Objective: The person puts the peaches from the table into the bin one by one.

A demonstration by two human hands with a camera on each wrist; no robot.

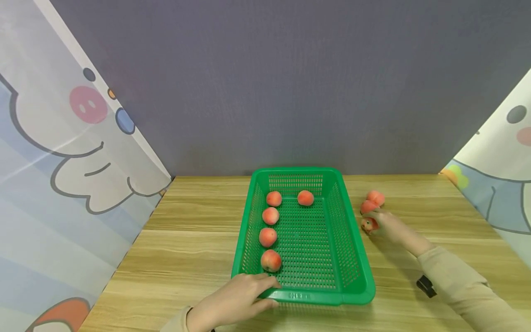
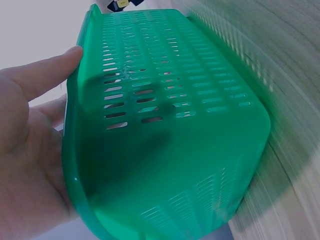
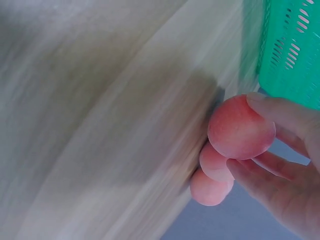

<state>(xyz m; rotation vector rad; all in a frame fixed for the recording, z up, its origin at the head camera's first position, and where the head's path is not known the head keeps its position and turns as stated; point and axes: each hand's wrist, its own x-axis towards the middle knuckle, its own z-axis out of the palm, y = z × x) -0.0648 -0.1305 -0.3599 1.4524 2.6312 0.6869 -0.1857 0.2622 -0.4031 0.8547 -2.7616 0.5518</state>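
A green plastic basket with slotted walls stands on the wooden table. My left hand grips its near rim toward the left corner, thumb outside and fingers over the top; the left wrist view shows the thumb and the basket's outer wall. To the right of the basket, my right hand pinches a peach between thumb and fingers. Two more peaches sit just beyond it, close together. Inside the basket, several peaches line the left side and another peach lies near the back wall.
The wooden table ends at a grey back wall. Cartoon-printed panels flank it on both sides. A small black item shows beside the right sleeve. The basket's right wall rises between the right hand and the basket floor.
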